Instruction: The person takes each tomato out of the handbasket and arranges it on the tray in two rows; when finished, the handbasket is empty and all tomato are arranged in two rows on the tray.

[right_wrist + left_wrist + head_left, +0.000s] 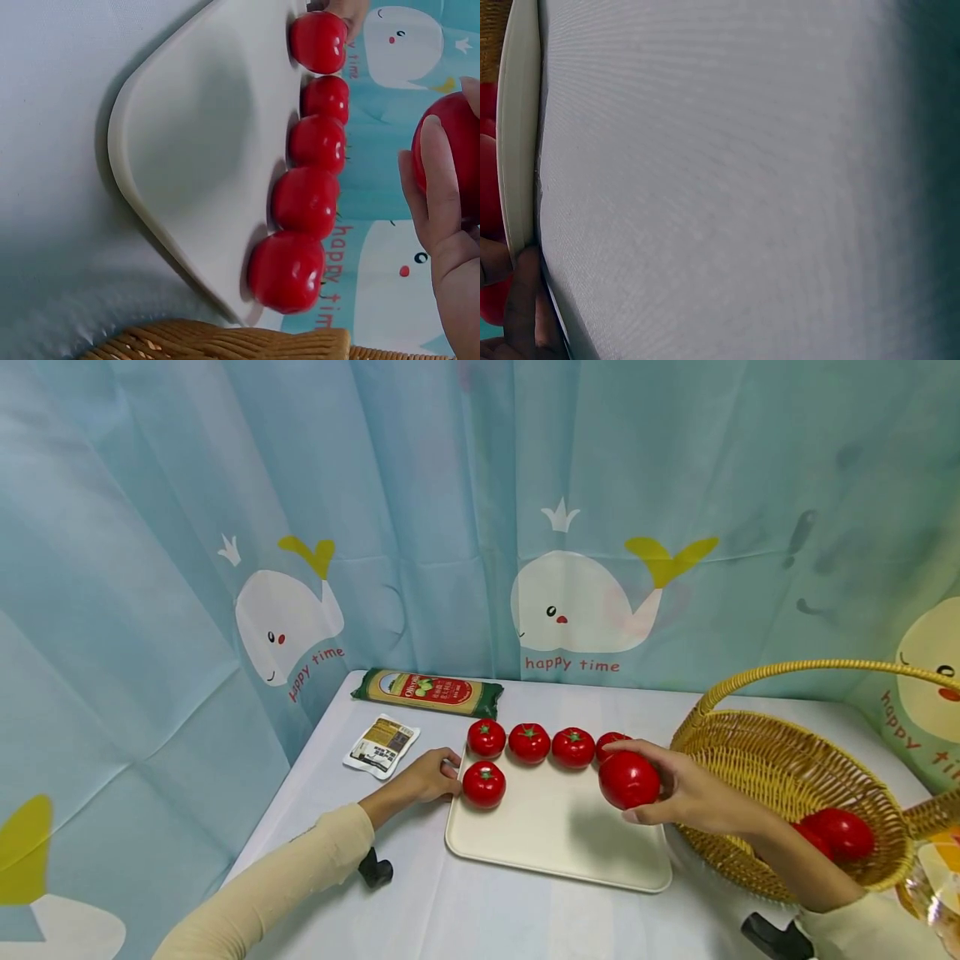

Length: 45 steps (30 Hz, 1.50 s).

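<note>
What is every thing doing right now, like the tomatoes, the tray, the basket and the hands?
Right hand: holds a tomato above the tray.
Left hand: touches the tray's edge.
Tray: flat, carries five tomatoes.
Basket: tilted, tomatoes inside.
Noodle packet: lying flat.

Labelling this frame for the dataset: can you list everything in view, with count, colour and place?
tomatoes on tray: five, red; four in a row along the far edge, one in front at the left
held tomato: one, red, above the tray's right side
tray: one, cream, table centre
basket: one, yellow wicker with handle, right of the tray
tomatoes in basket: at least two, red
table: one, white cloth
pasta packet: one, green and red, far edge of the table
small sachet: one, white and brown, left of the tray
curtain: blue, whale print, behind
left hand: touches the tray's left edge
right hand: holds the held tomato
</note>
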Each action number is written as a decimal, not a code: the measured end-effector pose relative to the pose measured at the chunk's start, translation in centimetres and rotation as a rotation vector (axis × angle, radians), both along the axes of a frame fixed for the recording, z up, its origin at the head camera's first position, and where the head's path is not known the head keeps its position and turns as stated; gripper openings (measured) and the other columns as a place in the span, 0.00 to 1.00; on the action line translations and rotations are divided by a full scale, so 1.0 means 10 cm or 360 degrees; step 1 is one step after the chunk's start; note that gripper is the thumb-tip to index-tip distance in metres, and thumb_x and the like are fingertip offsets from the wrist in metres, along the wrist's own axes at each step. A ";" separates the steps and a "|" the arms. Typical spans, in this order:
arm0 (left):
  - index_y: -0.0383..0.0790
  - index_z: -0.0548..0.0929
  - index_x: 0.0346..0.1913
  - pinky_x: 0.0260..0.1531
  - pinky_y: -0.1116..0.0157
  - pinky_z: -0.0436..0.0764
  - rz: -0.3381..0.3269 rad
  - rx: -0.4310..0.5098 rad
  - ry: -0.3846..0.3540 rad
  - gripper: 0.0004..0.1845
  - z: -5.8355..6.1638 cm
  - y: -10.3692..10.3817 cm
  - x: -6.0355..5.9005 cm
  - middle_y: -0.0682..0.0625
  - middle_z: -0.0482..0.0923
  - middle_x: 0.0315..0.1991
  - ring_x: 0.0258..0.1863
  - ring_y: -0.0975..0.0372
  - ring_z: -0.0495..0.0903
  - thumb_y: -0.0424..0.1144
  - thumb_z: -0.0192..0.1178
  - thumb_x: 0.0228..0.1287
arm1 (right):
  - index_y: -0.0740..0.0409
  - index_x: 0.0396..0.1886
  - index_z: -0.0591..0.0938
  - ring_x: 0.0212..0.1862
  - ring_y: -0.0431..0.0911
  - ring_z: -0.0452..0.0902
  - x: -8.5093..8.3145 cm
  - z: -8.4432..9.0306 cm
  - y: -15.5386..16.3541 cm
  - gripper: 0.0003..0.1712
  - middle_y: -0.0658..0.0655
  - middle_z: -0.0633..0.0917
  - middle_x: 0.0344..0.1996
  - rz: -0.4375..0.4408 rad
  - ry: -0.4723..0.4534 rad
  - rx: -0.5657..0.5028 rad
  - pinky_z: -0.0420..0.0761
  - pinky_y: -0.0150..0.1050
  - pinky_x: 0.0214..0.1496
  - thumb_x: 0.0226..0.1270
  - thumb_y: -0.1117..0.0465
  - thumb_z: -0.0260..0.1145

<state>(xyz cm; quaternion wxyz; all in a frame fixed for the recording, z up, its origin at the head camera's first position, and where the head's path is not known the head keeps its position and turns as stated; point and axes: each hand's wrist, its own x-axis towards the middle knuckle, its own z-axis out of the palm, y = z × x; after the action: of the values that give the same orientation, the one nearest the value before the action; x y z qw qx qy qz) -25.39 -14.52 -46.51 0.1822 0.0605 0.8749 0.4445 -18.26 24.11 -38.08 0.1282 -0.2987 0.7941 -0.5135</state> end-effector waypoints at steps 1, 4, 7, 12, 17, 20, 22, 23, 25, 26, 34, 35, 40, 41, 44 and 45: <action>0.32 0.77 0.52 0.29 0.70 0.84 -0.0001 0.0003 -0.0004 0.22 0.00 0.00 0.00 0.47 0.78 0.32 0.29 0.62 0.77 0.26 0.67 0.53 | 0.61 0.69 0.68 0.53 0.48 0.79 0.00 -0.01 0.00 0.40 0.69 0.74 0.61 -0.0008 -0.0003 0.0007 0.90 0.41 0.44 0.57 0.69 0.75; 0.32 0.78 0.52 0.29 0.70 0.84 -0.0005 -0.0005 -0.0004 0.21 0.00 0.00 0.00 0.48 0.78 0.32 0.29 0.62 0.77 0.27 0.67 0.53 | 0.59 0.66 0.70 0.53 0.49 0.79 0.00 -0.02 -0.02 0.36 0.63 0.76 0.59 -0.0020 -0.0047 -0.0003 0.90 0.42 0.44 0.58 0.68 0.73; 0.33 0.78 0.53 0.29 0.71 0.83 -0.0001 -0.0019 -0.0007 0.21 0.01 0.00 -0.01 0.48 0.78 0.32 0.29 0.62 0.76 0.27 0.68 0.53 | 0.58 0.64 0.72 0.52 0.50 0.79 -0.01 -0.04 -0.03 0.30 0.56 0.79 0.57 -0.0017 -0.0060 -0.0028 0.90 0.44 0.42 0.63 0.68 0.70; 0.33 0.78 0.53 0.29 0.72 0.82 0.0009 -0.0030 -0.0006 0.22 0.01 -0.01 -0.01 0.48 0.78 0.32 0.30 0.62 0.76 0.28 0.68 0.54 | 0.59 0.68 0.71 0.50 0.49 0.79 -0.03 -0.08 -0.07 0.30 0.56 0.78 0.57 -0.0031 -0.0044 -0.0055 0.91 0.47 0.38 0.67 0.68 0.65; 0.33 0.78 0.52 0.29 0.72 0.82 0.0007 -0.0040 -0.0001 0.21 0.01 0.00 -0.01 0.48 0.78 0.32 0.30 0.62 0.76 0.28 0.68 0.54 | 0.58 0.65 0.74 0.50 0.51 0.79 -0.04 -0.11 -0.09 0.30 0.65 0.79 0.54 -0.0039 -0.0085 0.0003 0.90 0.44 0.42 0.63 0.66 0.70; 0.33 0.78 0.52 0.29 0.72 0.81 0.0008 -0.0044 0.0004 0.22 0.00 0.00 -0.02 0.48 0.78 0.32 0.30 0.62 0.76 0.28 0.68 0.53 | 0.57 0.62 0.76 0.49 0.51 0.80 -0.04 -0.12 -0.10 0.28 0.66 0.80 0.52 -0.0010 -0.0070 0.0014 0.90 0.43 0.43 0.62 0.66 0.71; 0.33 0.78 0.53 0.29 0.72 0.82 0.0008 -0.0042 0.0005 0.22 0.00 0.00 -0.02 0.48 0.78 0.32 0.30 0.62 0.76 0.27 0.68 0.53 | 0.55 0.62 0.75 0.50 0.49 0.80 -0.04 -0.13 -0.10 0.28 0.65 0.80 0.52 0.0006 -0.0056 0.0012 0.90 0.42 0.44 0.62 0.66 0.71; 0.33 0.78 0.53 0.29 0.72 0.82 0.0008 -0.0040 0.0002 0.22 0.00 0.00 -0.02 0.48 0.78 0.32 0.30 0.62 0.76 0.27 0.68 0.53 | 0.55 0.62 0.75 0.50 0.49 0.80 -0.04 -0.13 -0.10 0.28 0.65 0.80 0.52 0.0013 -0.0054 0.0008 0.90 0.42 0.44 0.62 0.66 0.71; 0.33 0.78 0.53 0.29 0.72 0.82 0.0004 -0.0036 0.0002 0.22 0.00 0.00 -0.02 0.48 0.78 0.32 0.30 0.62 0.76 0.27 0.68 0.53 | 0.55 0.63 0.75 0.49 0.48 0.81 -0.04 -0.13 -0.11 0.28 0.66 0.79 0.53 0.0021 -0.0060 -0.0007 0.90 0.43 0.44 0.63 0.66 0.70; 0.32 0.78 0.53 0.29 0.72 0.82 0.0000 -0.0037 0.0009 0.22 -0.01 0.00 -0.02 0.48 0.78 0.32 0.30 0.62 0.76 0.27 0.68 0.53 | 0.55 0.63 0.75 0.49 0.49 0.81 -0.04 -0.13 -0.11 0.28 0.66 0.78 0.54 0.0024 -0.0068 -0.0013 0.90 0.43 0.44 0.63 0.66 0.70; 0.32 0.77 0.53 0.29 0.72 0.82 -0.0014 -0.0040 0.0016 0.22 -0.02 0.01 -0.03 0.48 0.78 0.32 0.29 0.63 0.77 0.27 0.67 0.53 | 0.55 0.64 0.74 0.51 0.50 0.80 -0.05 -0.16 -0.15 0.30 0.68 0.75 0.55 0.0064 -0.0125 -0.0042 0.89 0.44 0.46 0.62 0.67 0.71; 0.32 0.78 0.53 0.29 0.72 0.83 -0.0013 -0.0043 0.0016 0.22 -0.02 0.01 -0.03 0.48 0.78 0.32 0.29 0.63 0.77 0.27 0.67 0.53 | 0.56 0.63 0.74 0.51 0.50 0.80 -0.05 -0.17 -0.15 0.30 0.68 0.76 0.55 0.0074 -0.0118 -0.0053 0.89 0.44 0.46 0.62 0.68 0.72; 0.33 0.77 0.53 0.29 0.71 0.84 -0.0004 -0.0058 -0.0007 0.22 -0.02 0.01 -0.03 0.48 0.78 0.32 0.29 0.62 0.77 0.28 0.67 0.53 | 0.57 0.60 0.76 0.52 0.49 0.79 -0.07 -0.21 -0.18 0.27 0.64 0.76 0.53 0.0106 -0.0095 -0.0117 0.89 0.44 0.46 0.60 0.69 0.72; 0.33 0.77 0.53 0.30 0.71 0.84 -0.0004 -0.0059 -0.0012 0.22 -0.02 0.01 -0.04 0.47 0.78 0.32 0.29 0.62 0.77 0.28 0.67 0.53 | 0.57 0.59 0.76 0.52 0.49 0.79 -0.07 -0.23 -0.19 0.27 0.63 0.77 0.53 0.0108 -0.0090 -0.0122 0.89 0.44 0.46 0.60 0.69 0.72; 0.33 0.77 0.53 0.30 0.70 0.84 0.0005 -0.0066 -0.0028 0.22 -0.02 0.01 -0.04 0.47 0.78 0.33 0.29 0.62 0.77 0.28 0.67 0.54 | 0.58 0.57 0.77 0.51 0.47 0.79 -0.07 -0.25 -0.21 0.22 0.60 0.79 0.52 0.0118 -0.0055 -0.0134 0.89 0.43 0.45 0.63 0.70 0.69; 0.33 0.77 0.54 0.30 0.70 0.84 0.0006 -0.0068 -0.0030 0.22 -0.02 0.01 -0.04 0.47 0.78 0.33 0.29 0.62 0.77 0.28 0.67 0.54 | 0.60 0.57 0.78 0.50 0.46 0.80 -0.07 -0.26 -0.22 0.21 0.59 0.80 0.51 0.0117 -0.0038 -0.0136 0.89 0.43 0.45 0.65 0.70 0.67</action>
<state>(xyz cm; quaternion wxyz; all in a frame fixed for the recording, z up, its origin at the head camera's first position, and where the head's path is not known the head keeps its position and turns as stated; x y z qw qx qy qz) -25.77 -14.40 -46.71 0.1907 0.0507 0.8826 0.4266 -18.96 21.91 -40.69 0.1437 -0.3268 0.7583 -0.5455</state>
